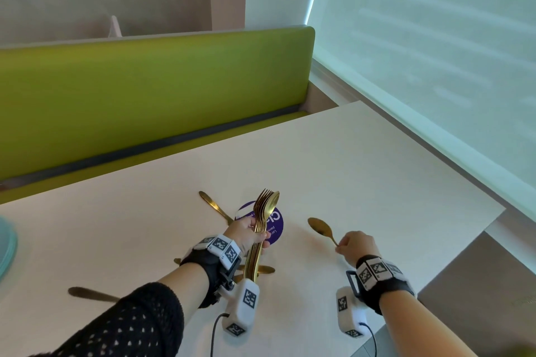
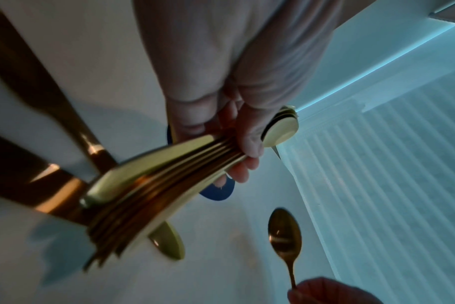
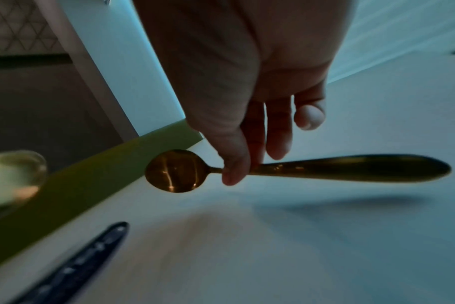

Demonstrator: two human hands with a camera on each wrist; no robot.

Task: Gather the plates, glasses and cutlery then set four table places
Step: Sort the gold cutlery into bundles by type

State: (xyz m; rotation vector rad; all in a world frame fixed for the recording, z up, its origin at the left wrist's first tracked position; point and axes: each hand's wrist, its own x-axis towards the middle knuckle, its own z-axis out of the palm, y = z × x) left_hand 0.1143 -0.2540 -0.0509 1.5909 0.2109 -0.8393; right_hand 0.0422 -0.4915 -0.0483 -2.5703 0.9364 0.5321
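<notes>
Cutlery fills the left hand point(image 1: 246, 233) in the head view: a bundle of golden forks and spoons point(image 1: 262, 220), fingers closed around the middle of the handles, heads pointing up above a purple round sticker point(image 1: 275, 226) on the white table point(image 1: 377, 171). The right hand point(image 1: 358, 245) pinches the handle of one golden spoon point(image 1: 320, 229), whose bowl points away from the person. More golden pieces lie on the table near the left arm, and the edge of a pale blue plate point(image 1: 7, 252) shows at the far left. A green bench point(image 1: 145, 90) stands behind the table.

From the left wrist, the fingers point(image 2: 249, 144) wrap the bundle tightly.

From the right wrist, thumb and fingers point(image 3: 234, 164) grasp the spoon's neck above the table.
</notes>
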